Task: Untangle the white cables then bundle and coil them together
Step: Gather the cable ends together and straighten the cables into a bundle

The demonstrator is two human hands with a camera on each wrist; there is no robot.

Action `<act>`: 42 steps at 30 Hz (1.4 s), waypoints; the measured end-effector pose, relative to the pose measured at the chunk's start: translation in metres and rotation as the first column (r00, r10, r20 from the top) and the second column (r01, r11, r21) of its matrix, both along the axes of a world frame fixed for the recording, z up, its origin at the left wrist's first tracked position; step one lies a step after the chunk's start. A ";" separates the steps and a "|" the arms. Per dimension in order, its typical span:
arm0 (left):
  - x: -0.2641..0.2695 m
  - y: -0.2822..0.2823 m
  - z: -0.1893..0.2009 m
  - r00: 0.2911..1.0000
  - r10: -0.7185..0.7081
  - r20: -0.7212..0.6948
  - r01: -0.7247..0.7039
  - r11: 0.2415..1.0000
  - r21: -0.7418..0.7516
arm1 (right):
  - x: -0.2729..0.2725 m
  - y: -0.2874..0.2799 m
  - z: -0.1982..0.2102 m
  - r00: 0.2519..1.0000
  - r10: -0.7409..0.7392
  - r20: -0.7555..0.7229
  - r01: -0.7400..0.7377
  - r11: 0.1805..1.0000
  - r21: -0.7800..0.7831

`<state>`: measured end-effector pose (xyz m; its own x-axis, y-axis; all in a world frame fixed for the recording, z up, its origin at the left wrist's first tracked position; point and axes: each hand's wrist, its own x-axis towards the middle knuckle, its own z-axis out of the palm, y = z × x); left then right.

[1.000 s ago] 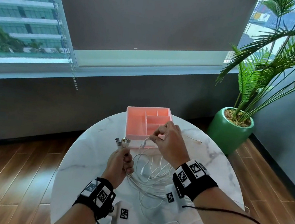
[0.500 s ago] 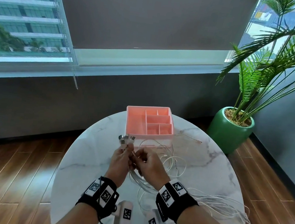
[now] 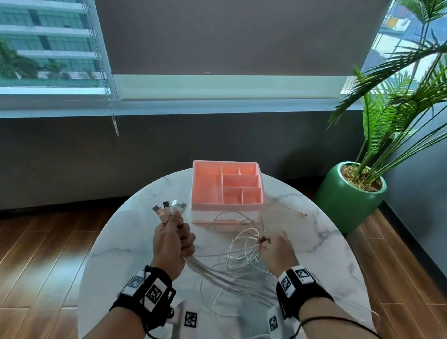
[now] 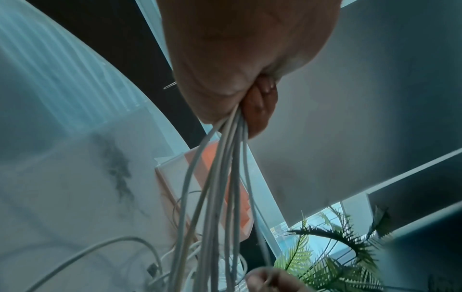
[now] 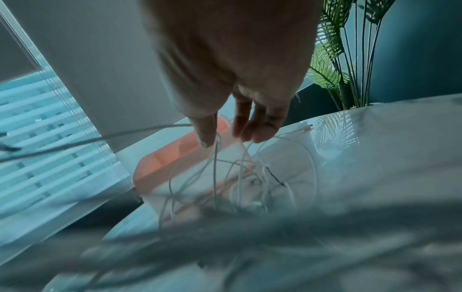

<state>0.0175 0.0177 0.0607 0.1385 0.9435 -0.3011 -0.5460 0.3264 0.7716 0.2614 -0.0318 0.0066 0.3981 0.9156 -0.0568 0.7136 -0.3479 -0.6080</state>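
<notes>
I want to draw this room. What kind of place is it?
Probably a lounge corner in a flat or office, high up: a round marble table beside a big window facing another building, a potted palm and a wooden floor.

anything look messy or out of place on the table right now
Yes. The white cables lie in a loose tangle of loops on the marble table, and some trail over its near right edge. One stray cable end lies apart beside the pink organiser tray. The tray looks straight and undamaged.
</notes>
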 end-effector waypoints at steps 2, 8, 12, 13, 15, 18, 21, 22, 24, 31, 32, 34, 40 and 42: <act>0.000 -0.001 -0.001 0.998 -0.038 -0.044 0.038 0.999 0.004 | 0.002 0.005 0.021 0.977 0.021 -0.214 -0.019 1.000 0.012; 0.004 -0.008 -0.002 0.976 -0.135 -0.172 0.139 0.990 0.010 | -0.021 0.030 0.110 0.613 0.147 -0.777 0.107 0.958 0.266; 0.003 -0.006 -0.001 0.965 -0.168 -0.203 0.166 0.986 -0.024 | -0.038 0.042 0.157 0.319 0.311 -0.895 0.193 0.903 0.383; 0.003 -0.006 0.000 0.960 -0.181 -0.211 0.180 0.983 -0.025 | -0.040 0.044 0.161 0.328 0.307 -0.893 0.201 0.902 0.383; 0.002 -0.007 0.002 0.953 -0.201 -0.229 0.201 0.979 -0.020 | -0.041 0.048 0.161 0.360 0.286 -0.888 0.204 0.905 0.374; 0.003 -0.009 0.003 0.954 -0.180 -0.240 0.185 0.983 -0.003 | -0.041 0.046 0.152 0.402 0.250 -0.881 0.163 0.927 0.338; 0.002 -0.007 0.005 0.977 -0.098 -0.188 0.106 0.994 0.031 | -0.041 0.038 0.136 0.449 0.176 -0.876 0.129 0.957 0.259; 0.002 -0.007 0.006 0.983 -0.068 -0.170 0.076 0.996 0.044 | -0.041 0.035 0.131 0.473 0.144 -0.869 0.119 0.967 0.225; 0.003 -0.006 0.010 0.986 -0.026 -0.166 0.041 0.995 0.090 | -0.042 0.028 0.119 0.538 0.082 -0.839 0.097 0.983 0.158; 0.021 0.000 0.013 0.907 -0.013 -0.422 0.114 0.970 0.216 | -0.048 0.010 0.103 0.586 0.088 -0.806 -0.037 0.996 0.082; 0.023 0.001 0.012 0.889 -0.025 -0.458 0.148 0.961 0.235 | -0.048 0.009 0.103 0.580 0.101 -0.808 -0.048 0.995 0.089; 0.029 -0.002 0.011 0.857 -0.085 -0.509 0.236 0.941 0.241 | -0.049 0.009 0.106 0.569 0.108 -0.815 -0.030 0.993 0.110; 0.026 -0.007 0.000 0.848 -0.129 -0.514 0.257 0.949 0.185 | -0.034 0.015 0.125 0.467 0.130 -0.875 0.127 0.969 0.211; 0.022 -0.005 -0.002 0.849 -0.126 -0.512 0.254 0.949 0.187 | -0.025 0.018 0.129 0.474 0.132 -0.870 0.193 0.949 0.249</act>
